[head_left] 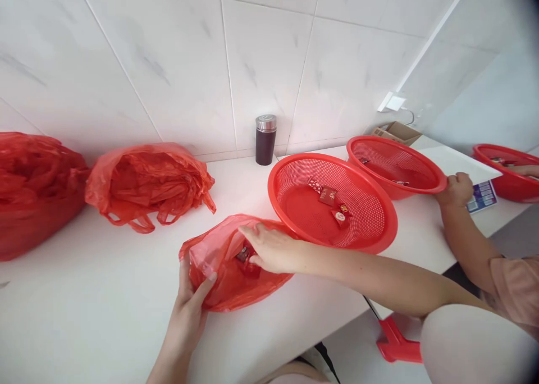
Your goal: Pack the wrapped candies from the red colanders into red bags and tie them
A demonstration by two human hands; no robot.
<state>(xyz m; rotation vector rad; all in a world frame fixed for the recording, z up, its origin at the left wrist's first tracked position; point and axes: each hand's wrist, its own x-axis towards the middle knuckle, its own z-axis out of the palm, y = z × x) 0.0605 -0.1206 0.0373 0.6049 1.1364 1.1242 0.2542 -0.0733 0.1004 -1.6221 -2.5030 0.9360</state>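
My left hand (193, 288) grips the near left edge of a red plastic bag (227, 288), thumb inside the rim and fingers outside. The bag lies on the white table with its mouth held wide. My right hand (272, 248) reaches over the bag's mouth from the right, fingers stretched out and thumb apart, with nothing seen between them. Inside the bag, partly hidden by that hand, are small wrapped packets (243, 254). Just beyond my right forearm stands a red perforated basket (290, 204) with several small red packets (327, 195) in it.
Two heaps of red plastic bags (147, 176) sit at left. A dark thermos (264, 142) stands by the tiled wall. A second red basket (379, 173), a cardboard box (398, 131) and another person's hand (458, 188) are at right. A red stool-like object (398, 342) is below the table.
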